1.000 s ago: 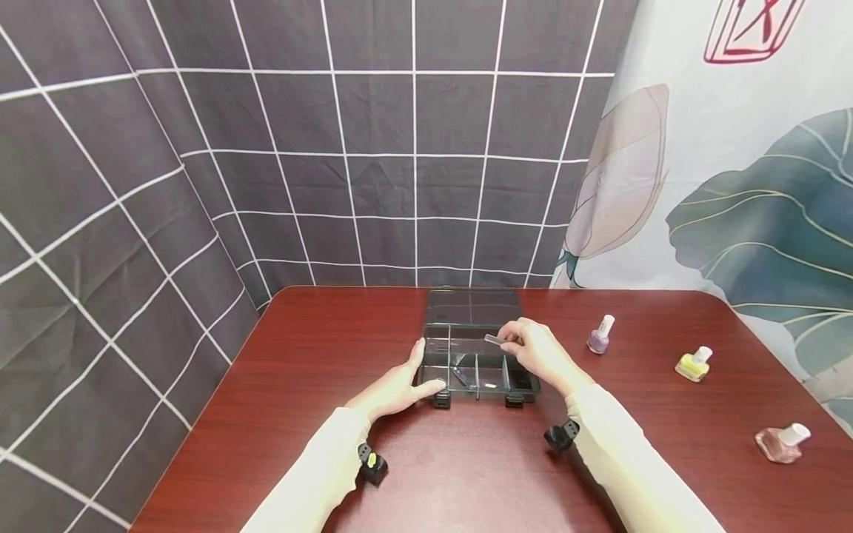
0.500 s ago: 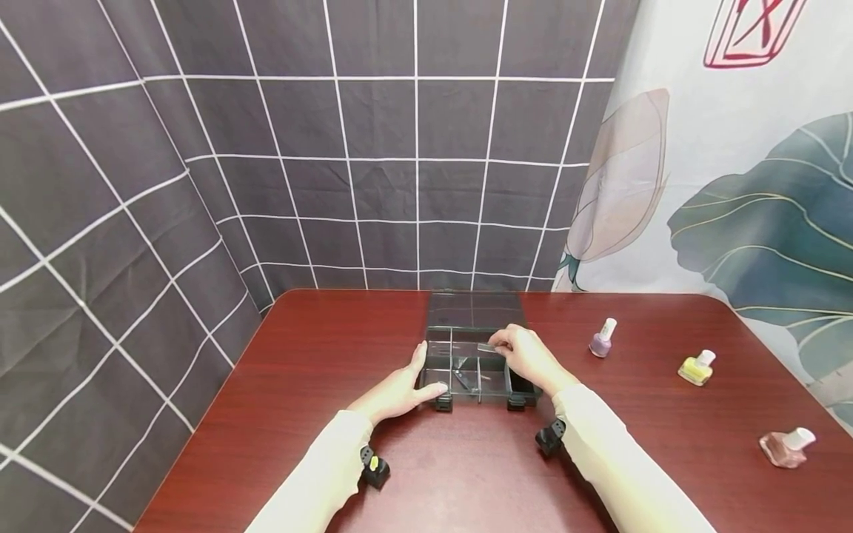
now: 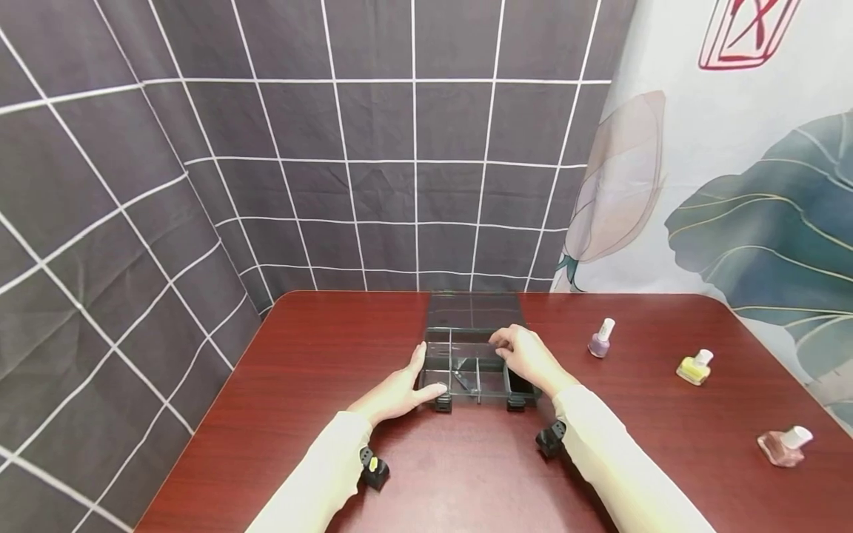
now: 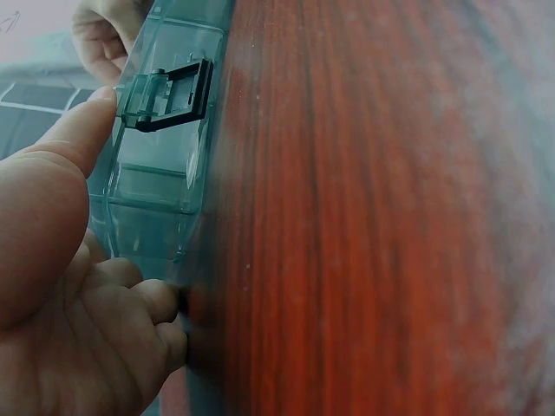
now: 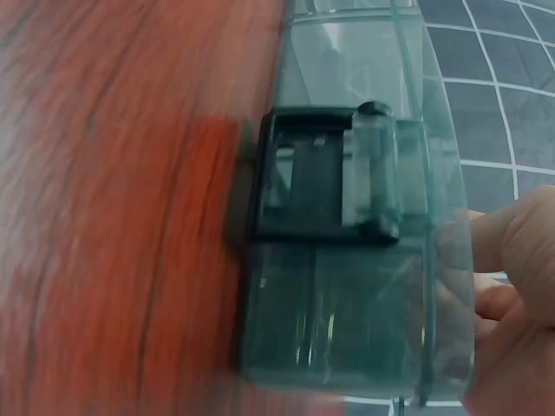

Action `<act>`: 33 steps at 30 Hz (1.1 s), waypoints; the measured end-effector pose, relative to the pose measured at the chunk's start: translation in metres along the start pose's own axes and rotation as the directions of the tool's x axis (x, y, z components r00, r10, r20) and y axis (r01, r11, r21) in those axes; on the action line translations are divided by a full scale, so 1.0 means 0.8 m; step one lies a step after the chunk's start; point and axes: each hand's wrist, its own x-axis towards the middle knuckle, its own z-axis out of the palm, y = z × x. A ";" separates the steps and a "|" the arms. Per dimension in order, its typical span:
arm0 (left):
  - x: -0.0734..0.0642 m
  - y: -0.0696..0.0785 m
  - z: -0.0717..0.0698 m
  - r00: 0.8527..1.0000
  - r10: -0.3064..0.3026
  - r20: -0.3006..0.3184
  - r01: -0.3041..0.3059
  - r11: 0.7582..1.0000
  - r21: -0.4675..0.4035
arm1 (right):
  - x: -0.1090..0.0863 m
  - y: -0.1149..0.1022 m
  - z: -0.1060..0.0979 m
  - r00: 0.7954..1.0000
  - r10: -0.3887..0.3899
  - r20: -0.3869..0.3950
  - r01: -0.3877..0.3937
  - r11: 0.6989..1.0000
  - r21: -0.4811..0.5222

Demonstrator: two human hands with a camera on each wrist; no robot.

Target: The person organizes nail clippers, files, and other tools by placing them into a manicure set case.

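A clear, dark-tinted compartment box (image 3: 464, 381) stands on the table with its lid (image 3: 474, 309) laid back. My left hand (image 3: 396, 389) grips the box's front left corner, thumb on the front rim beside a black latch (image 4: 173, 95), fingers along the left side. My right hand (image 3: 529, 357) is over the back right compartment, thumb and fingertips still bent in a pinch. The thin clear divider they held shortly before is hardly discernible now. Through the right wrist view, the box wall and its latch (image 5: 321, 178) partly cover the right fingers (image 5: 499, 299).
Right of the box stand three nail polish bottles: purple (image 3: 600, 339), yellow (image 3: 695, 367) and pinkish (image 3: 785, 446). A small clear and dark piece (image 3: 463, 376) lies in a front compartment. Grey gridded cloth (image 3: 373, 148) hangs behind the red-brown table (image 3: 346, 333).
The right hand has shifted slightly left and in over the back right compartment. The clear divider, plainly visible in its fingers before, has dropped from view. The left hand keeps its place.
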 end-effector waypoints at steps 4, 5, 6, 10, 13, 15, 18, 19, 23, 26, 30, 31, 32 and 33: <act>-0.001 0.000 -0.001 1.000 0.004 -0.001 -0.004 1.000 0.001 | -0.003 0.000 -0.006 0.997 0.017 -0.080 -0.016 1.000 0.016; -0.001 0.000 -0.001 1.000 0.005 0.000 -0.005 1.000 0.000 | -0.004 0.001 -0.008 0.995 0.022 -0.100 -0.020 1.000 0.022; -0.001 -0.001 -0.002 1.000 0.004 0.001 -0.004 1.000 -0.001 | -0.005 0.001 -0.010 0.993 0.025 -0.118 -0.022 0.999 0.027; 0.000 -0.003 -0.002 1.000 0.009 0.005 -0.009 1.000 0.004 | -0.011 0.004 -0.018 0.987 0.044 -0.151 -0.037 0.998 0.047; 0.001 -0.006 -0.002 1.000 0.014 0.004 -0.014 1.000 0.013 | -0.016 0.007 -0.022 0.984 0.059 -0.169 -0.050 0.997 0.061; 0.001 -0.006 -0.003 1.000 0.019 0.005 -0.019 1.000 0.016 | -0.019 0.009 -0.025 0.980 0.067 -0.189 -0.055 0.996 0.069; 0.000 -0.006 -0.004 1.000 0.016 0.002 -0.017 1.000 0.015 | -0.023 0.013 -0.028 0.972 0.071 -0.225 -0.056 0.996 0.073; 0.000 -0.006 -0.004 1.000 0.015 0.002 -0.015 1.000 0.013 | -0.025 0.015 -0.029 0.968 0.071 -0.239 -0.056 0.996 0.072; 0.000 -0.005 -0.003 1.000 0.012 -0.001 -0.012 1.000 0.011 | -0.034 0.021 -0.032 0.947 0.079 -0.311 -0.066 0.996 0.053; 0.000 -0.005 -0.002 1.000 0.014 -0.003 -0.014 1.000 0.013 | -0.041 0.029 -0.035 0.914 0.114 -0.391 -0.110 0.993 0.032; 0.000 -0.004 -0.001 1.000 0.018 -0.001 -0.018 1.000 0.013 | -0.051 0.039 -0.040 0.857 0.193 -0.477 -0.202 0.979 0.033; 0.000 -0.003 -0.001 1.000 0.019 0.001 -0.019 1.000 0.012 | -0.053 0.041 -0.041 0.846 0.209 -0.491 -0.218 0.975 0.039; 0.000 -0.003 -0.001 1.000 0.024 0.002 -0.024 1.000 0.011 | -0.056 0.042 -0.042 0.836 0.222 -0.502 -0.232 0.972 0.043; 0.000 -0.003 -0.001 1.000 0.026 0.003 -0.026 1.000 0.010 | -0.058 0.043 -0.044 0.826 0.230 -0.514 -0.241 0.969 0.047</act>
